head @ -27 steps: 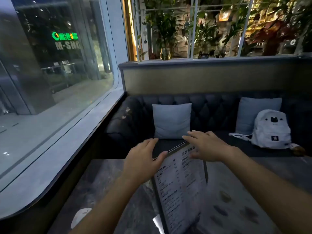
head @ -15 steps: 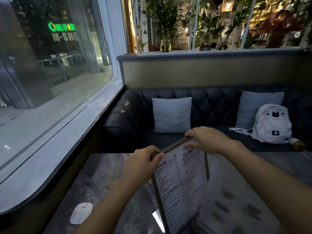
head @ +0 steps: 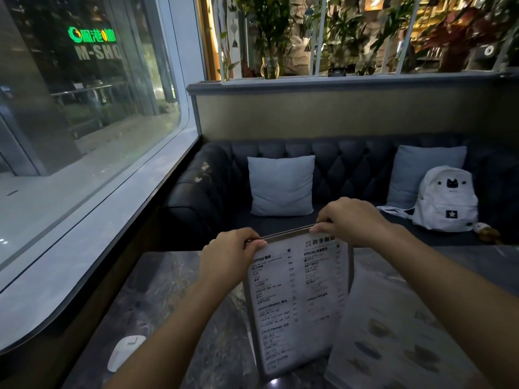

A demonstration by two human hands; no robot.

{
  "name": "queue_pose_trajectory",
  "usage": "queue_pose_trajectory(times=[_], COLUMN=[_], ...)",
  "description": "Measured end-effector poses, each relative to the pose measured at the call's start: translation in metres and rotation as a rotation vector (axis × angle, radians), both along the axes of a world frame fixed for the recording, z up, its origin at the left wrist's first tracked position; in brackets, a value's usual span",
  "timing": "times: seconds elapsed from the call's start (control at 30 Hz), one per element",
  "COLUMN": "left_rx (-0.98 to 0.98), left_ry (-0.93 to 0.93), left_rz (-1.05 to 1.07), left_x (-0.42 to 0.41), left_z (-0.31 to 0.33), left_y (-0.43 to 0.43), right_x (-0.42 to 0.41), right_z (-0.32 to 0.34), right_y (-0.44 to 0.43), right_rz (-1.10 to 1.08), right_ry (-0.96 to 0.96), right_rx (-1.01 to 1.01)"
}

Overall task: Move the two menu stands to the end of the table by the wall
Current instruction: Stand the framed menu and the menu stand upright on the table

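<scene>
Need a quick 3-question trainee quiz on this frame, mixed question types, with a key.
1. True or false: both hands grip the top edge of the menu stand.
2. Which item sits on the sofa's right side? A) white backpack B) laptop C) umbrella
3. Fill in: the small white object lies on the table on the ____ side, nearest the window.

Key: 1 true: left hand and right hand pinch it. 2 A. 3 left.

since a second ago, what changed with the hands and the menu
Both hands closed on the menu's top edge: the left hand at its left corner, the right hand at its right, from resting open over it. The menu stays upright on the table; the backpack hasn't moved.
</scene>
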State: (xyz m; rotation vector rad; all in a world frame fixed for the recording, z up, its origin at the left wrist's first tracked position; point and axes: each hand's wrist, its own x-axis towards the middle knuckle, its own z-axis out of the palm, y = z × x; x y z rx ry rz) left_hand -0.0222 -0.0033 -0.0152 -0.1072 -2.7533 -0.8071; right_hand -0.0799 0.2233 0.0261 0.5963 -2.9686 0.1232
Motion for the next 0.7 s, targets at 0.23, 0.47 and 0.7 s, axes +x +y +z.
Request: queue_pose_trajectory(times=[0.23,0.47,0.7], left_rx=[-0.019,-0.040,-0.019], left_ry=[-0.037,-0.043,-0.117], left_rz=[-0.010,-0.037,-0.131], left_x=[-0.022,-0.034,-0.036], left_z=[0.004,0.009,0.013], left_y=[0.008,0.015,0.013], right_x=[0.001,0.005,0.011], right_z=[-0.002,-0.001,-0.001], right_y=[0.012,0.022,0.024], right_rz=[-0.054,-0.106,-0.092], right_ry=[0.012,-0.057,-0.043], right_rx=[0.022,-0.013,0.007])
